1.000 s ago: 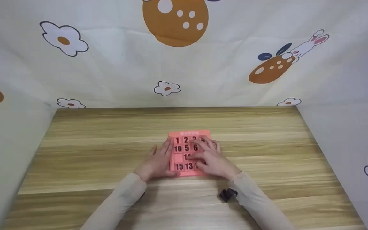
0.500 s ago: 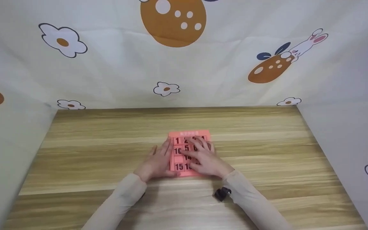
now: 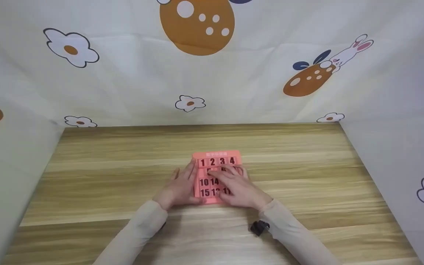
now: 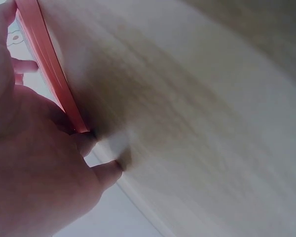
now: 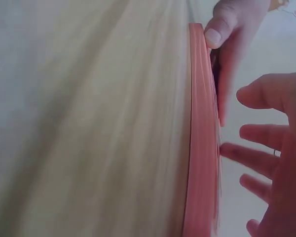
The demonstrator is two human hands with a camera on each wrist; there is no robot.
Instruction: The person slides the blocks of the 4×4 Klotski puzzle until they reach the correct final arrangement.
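A pink sliding number puzzle (image 3: 198, 155) lies flat on the table. Its top row reads 1, 2, 3, 4. Beneath the 1 there is a gap, with tile 5 (image 3: 208, 170) to its right and tile 10 (image 3: 204, 182) below it. My left hand (image 3: 178, 190) rests along the puzzle's left side, fingers extended and thumb at the near left corner. My right hand (image 3: 239, 188) spreads over the tiles, a fingertip at tile 5. It covers much of the right side. Both wrist views show the pink side edge (image 5: 202, 138).
Around the puzzle is a wood-grain table (image 3: 105, 158). Pale cloth (image 3: 134, 73) printed with flowers and fruit stands behind it and at both sides. A black object (image 3: 259, 227) sits by the right wrist.
Tile 10 has slid down from the second row into the third. Tile 5 has shifted partly left. My right hand moved left across the tiles; my left hand stayed at the edge.
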